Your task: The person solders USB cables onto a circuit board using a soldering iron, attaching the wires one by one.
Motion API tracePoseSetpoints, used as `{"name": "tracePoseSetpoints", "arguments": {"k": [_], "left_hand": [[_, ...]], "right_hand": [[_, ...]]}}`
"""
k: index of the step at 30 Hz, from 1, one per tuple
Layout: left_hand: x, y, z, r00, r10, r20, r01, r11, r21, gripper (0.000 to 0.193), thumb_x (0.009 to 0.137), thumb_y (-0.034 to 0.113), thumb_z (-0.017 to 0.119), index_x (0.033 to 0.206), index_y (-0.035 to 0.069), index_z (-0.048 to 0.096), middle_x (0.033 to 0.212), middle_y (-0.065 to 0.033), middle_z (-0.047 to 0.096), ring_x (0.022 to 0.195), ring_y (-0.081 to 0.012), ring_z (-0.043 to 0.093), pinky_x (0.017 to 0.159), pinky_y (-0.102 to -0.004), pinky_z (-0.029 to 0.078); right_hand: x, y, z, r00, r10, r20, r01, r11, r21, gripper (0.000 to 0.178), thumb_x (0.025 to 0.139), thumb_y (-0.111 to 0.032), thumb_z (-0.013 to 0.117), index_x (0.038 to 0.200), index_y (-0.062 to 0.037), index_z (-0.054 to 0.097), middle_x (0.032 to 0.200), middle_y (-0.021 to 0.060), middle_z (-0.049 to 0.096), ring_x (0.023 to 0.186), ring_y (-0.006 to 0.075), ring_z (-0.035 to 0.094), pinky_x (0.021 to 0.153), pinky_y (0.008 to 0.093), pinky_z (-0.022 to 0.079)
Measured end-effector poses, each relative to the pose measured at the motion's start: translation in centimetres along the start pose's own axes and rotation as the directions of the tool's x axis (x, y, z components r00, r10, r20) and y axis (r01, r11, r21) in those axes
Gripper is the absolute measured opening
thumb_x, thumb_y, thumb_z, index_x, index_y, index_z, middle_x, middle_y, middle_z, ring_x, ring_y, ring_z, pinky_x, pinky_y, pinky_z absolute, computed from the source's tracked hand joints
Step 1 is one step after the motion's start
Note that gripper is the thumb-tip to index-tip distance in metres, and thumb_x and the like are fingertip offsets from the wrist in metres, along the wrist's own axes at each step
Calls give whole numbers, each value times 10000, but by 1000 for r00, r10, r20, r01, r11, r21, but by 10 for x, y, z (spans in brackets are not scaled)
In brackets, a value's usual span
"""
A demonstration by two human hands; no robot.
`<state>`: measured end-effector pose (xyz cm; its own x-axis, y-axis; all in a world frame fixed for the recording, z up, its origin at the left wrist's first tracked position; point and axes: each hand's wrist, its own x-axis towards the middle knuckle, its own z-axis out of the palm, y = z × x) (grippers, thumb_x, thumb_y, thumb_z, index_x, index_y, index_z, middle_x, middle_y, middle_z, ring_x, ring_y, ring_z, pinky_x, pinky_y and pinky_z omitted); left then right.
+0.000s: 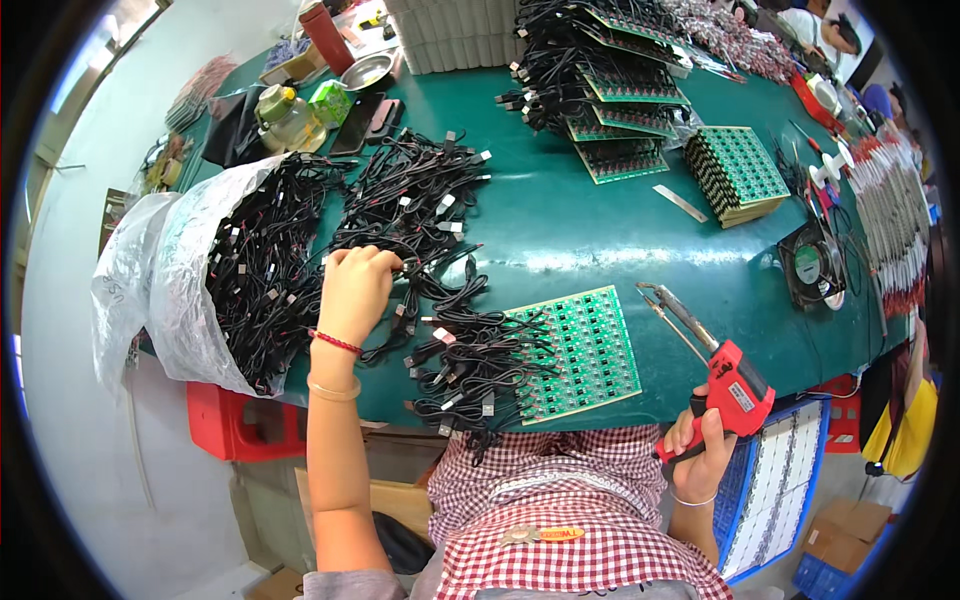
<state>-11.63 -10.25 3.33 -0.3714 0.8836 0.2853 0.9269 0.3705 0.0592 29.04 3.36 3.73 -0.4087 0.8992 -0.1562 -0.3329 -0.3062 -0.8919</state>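
1. I have my left hand (360,285) at the near edge of the loose cable pile (410,190), fingers bent and bunched together; whether they pinch a cable I cannot tell.
2. My right hand (705,445) is wrapped around the handle of the red soldering gun (735,380), its tip pointing ahead and leftward, apart from the board.
3. The green circuit board (590,350) lies ahead and left of my right hand, with a cable bunch (460,360) over its left side, between my hands.
4. Left of my left hand, the plastic bag (185,290) holds more black cables.
5. I judge the step in hand as picking out a cable for soldering.
6. The next move, I reckon, calls for one cable separated cleanly, its wire end lined up on the board before the tip comes in.
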Motion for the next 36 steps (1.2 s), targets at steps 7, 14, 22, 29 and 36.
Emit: {"name": "tracePoseSetpoints", "arguments": {"k": [7, 14, 22, 29, 36], "left_hand": [[3, 8, -39, 907, -163, -389, 176, 984, -2, 83, 852, 100, 633, 804, 33, 630, 710, -88, 524, 553, -234, 532, 510, -325, 403], [2, 78, -76, 953, -267, -142, 154, 832, -533, 122, 887, 25, 516, 833, -26, 612, 554, -39, 492, 470, -60, 368, 445, -242, 298], [-36, 177, -72, 880, 175, 441, 420, 145, -896, 113, 952, 53, 460, 952, -23, 543, 703, -77, 586, 586, -167, 583, 568, -289, 464], [-45, 213, -46, 829, 149, 539, 512, 187, -839, 121, 951, 38, 475, 883, -17, 558, 572, -19, 583, 482, -59, 547, 447, -208, 429], [-57, 220, -24, 956, 54, 290, 228, 490, -841, 104, 863, 76, 616, 919, 17, 550, 643, -114, 624, 517, -238, 626, 470, -316, 469]], "right_hand": [[0, -1, -4, 999, 12, -52, -14, 1000, -24, 371, 928, -263, 559, 1156, 13, 462, 576, 33, 449, 465, 113, 435, 450, 268, 405], [1, 0, 8, 999, 38, 0, -38, 999, -10, 387, 921, -263, 572, 1167, 15, 462, 588, 38, 448, 484, 121, 445, 464, 285, 417], [-2, -6, 42, 975, 92, 201, -59, 985, -164, 504, 832, -72, 656, 1261, -1, 402, 841, 132, 596, 725, 212, 608, 672, 337, 511], [1, -7, 54, 915, 242, 324, -150, 947, -283, 270, 883, -37, 629, 1138, 0, 547, 971, 53, 620, 937, 120, 601, 812, 274, 504], [-4, 9, 41, 946, 148, 287, -55, 950, -308, 219, 867, 11, 631, 1070, -21, 556, 987, 41, 623, 884, 88, 593, 763, 261, 507]]}}
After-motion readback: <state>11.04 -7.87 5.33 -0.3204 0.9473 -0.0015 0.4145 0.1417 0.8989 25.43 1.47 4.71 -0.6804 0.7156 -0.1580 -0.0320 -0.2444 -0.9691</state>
